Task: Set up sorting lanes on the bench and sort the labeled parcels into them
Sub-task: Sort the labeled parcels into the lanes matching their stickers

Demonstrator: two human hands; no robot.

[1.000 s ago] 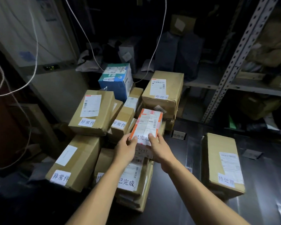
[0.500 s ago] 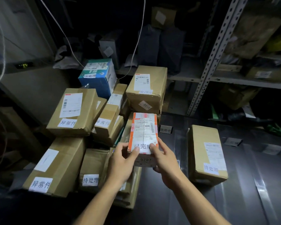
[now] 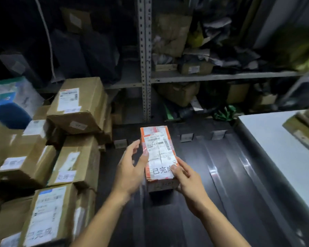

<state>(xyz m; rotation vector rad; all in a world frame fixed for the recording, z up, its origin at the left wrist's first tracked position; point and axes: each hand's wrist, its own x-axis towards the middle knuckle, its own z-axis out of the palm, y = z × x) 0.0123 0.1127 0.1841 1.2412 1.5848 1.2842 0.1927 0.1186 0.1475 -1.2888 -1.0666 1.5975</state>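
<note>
A small orange-edged parcel [image 3: 158,152] with a white shipping label and a printed tag sits between both hands over the dark bench [image 3: 221,184]. My left hand [image 3: 130,173] grips its left side and my right hand [image 3: 187,179] holds its near right corner. Several small lane tags [image 3: 185,137] stand at the bench's far edge. A pile of brown labeled cartons [image 3: 75,168] fills the left side, with a larger carton [image 3: 80,104] on top.
A perforated steel shelf post [image 3: 144,59] rises behind the bench, with cluttered shelves [image 3: 221,75] of boxes and bags. A white surface [image 3: 278,150] lies at the right with a blurred carton [image 3: 305,127] on it. A blue box [image 3: 9,102] sits far left.
Both hands have carried the orange-edged parcel from over the carton pile to the right, above the dark bench. The view has swung right, so the lone carton on the bench is out of sight.
</note>
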